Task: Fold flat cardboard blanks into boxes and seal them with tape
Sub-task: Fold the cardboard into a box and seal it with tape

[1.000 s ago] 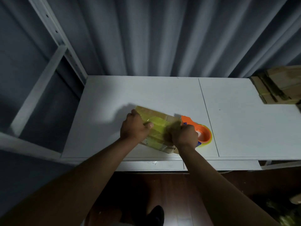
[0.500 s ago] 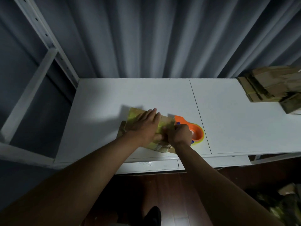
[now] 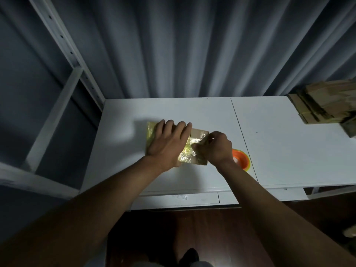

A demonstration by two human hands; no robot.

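Sealing looks like the step in hand: my left hand point(image 3: 169, 142) lies flat with straight fingers on the box point(image 3: 199, 134), pinning it to the white table point(image 3: 289, 151), while my right hand point(image 3: 217, 148) curls its fingers at the yellowish tape point(image 3: 185, 152) on the box's right end. Whether they pinch it I cannot tell. Next, I judge, the tape needs pressing down smooth. An orange tape dispenser point(image 3: 241, 158) sits just behind my right wrist, stacked cardboard blanks point(image 3: 327, 102) wait far right, and grey curtains point(image 3: 192, 45) hang behind

Left hand point(image 3: 169, 143) flat on taped box point(image 3: 199, 134); right hand point(image 3: 216, 148) pinches tape.
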